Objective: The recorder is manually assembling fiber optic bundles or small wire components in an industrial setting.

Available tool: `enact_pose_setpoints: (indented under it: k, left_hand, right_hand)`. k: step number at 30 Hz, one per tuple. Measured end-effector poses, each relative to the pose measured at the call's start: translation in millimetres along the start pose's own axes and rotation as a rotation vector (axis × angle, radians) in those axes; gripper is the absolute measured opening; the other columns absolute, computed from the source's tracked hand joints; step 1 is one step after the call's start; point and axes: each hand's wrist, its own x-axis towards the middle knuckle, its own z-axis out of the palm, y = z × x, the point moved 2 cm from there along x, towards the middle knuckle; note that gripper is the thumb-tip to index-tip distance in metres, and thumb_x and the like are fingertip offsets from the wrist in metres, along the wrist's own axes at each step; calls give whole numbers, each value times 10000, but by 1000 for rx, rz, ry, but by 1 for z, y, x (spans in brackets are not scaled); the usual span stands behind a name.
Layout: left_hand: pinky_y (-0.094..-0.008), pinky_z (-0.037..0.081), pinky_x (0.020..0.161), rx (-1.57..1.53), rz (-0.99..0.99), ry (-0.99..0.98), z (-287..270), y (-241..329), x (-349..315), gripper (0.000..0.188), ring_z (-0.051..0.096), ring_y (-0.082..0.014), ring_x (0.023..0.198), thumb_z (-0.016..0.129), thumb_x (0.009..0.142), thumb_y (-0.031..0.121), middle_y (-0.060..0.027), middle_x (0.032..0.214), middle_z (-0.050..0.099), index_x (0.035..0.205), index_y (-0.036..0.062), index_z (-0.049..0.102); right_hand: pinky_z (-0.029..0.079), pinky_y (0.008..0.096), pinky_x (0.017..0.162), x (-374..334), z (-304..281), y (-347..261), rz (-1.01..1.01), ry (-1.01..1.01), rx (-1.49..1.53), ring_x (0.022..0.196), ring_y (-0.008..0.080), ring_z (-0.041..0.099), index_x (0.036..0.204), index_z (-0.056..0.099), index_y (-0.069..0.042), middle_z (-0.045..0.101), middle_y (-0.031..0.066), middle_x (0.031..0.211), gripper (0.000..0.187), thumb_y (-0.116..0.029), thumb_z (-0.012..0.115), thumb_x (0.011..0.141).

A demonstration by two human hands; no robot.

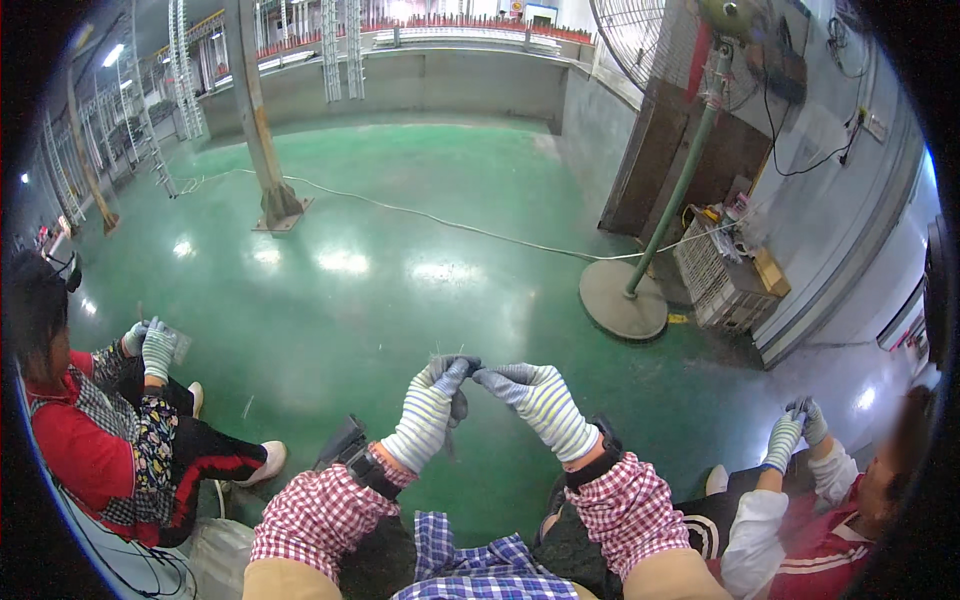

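Both my hands wear striped gloves with grey fingers and meet in front of me, above the green floor. My left hand (pixel 427 408) is closed, its fingertips pinching something small that the gloves mostly hide. A few thin, pale strands stick up by those fingertips. From the right, my right hand (pixel 541 398) reaches across with thumb and forefinger pinched together against the left fingertips. Whatever is between its fingers is too small to tell. Dark bands circle both wrists, over red-checked sleeves (pixel 322 515). A blue-checked cloth (pixel 490 570) covers my lap.
A seated person in red (pixel 85 430) at the left holds a small clear piece; another person (pixel 800 520) sits at the right. A fan stand (pixel 625 300) and a grey crate (pixel 725 275) stand ahead right. A cable (pixel 430 215) crosses the floor near a steel post (pixel 262 120).
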Motion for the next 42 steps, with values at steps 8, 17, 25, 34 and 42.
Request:
enact_pose_setpoints:
  k: [8, 17, 25, 34, 42]
  left_hand:
    - [-212, 363, 375, -216, -84, 23, 5, -10, -8, 203, 492, -75, 437, 620, 871, 299, -12, 692, 625, 916, 102, 619]
    - [-189, 347, 435, -29, -151, -144, -1, -8, -11, 266, 463, -55, 505, 607, 869, 363, 32, 666, 555, 937, 106, 612]
    - [-185, 324, 456, 232, -150, -311, 0, 9, -24, 311, 424, -37, 536, 565, 894, 393, 50, 666, 517, 967, 94, 609]
    - [-188, 317, 484, 171, 61, -207, 10, -12, -13, 201, 400, -33, 545, 535, 919, 219, 52, 669, 513, 968, 41, 615]
    - [-187, 293, 457, 225, 33, -163, 17, 9, -21, 209, 377, -30, 515, 529, 919, 223, 47, 619, 472, 933, 33, 614]
  right_hand:
    - [489, 239, 721, -6, 16, 3, -307, 172, -366, 800, 97, 615, 1030, 665, -15, 684, 74, 912, 236, -164, 656, 847]
    - [482, 241, 752, 6, 3, 9, -65, 26, 20, 810, 99, 596, 1096, 645, -42, 662, 27, 881, 280, -174, 658, 849]
    - [454, 228, 659, -3, -3, -14, 78, -150, -48, 745, 84, 570, 1037, 658, -16, 660, 10, 859, 324, -261, 678, 827]
    - [420, 206, 552, 2, -4, -2, -9, 62, 4, 638, 69, 537, 873, 657, -9, 615, 7, 730, 218, -218, 684, 818]
    - [419, 214, 489, 9, -54, -16, -103, 279, 167, 547, 64, 501, 933, 648, -21, 559, -9, 666, 250, -252, 651, 838]
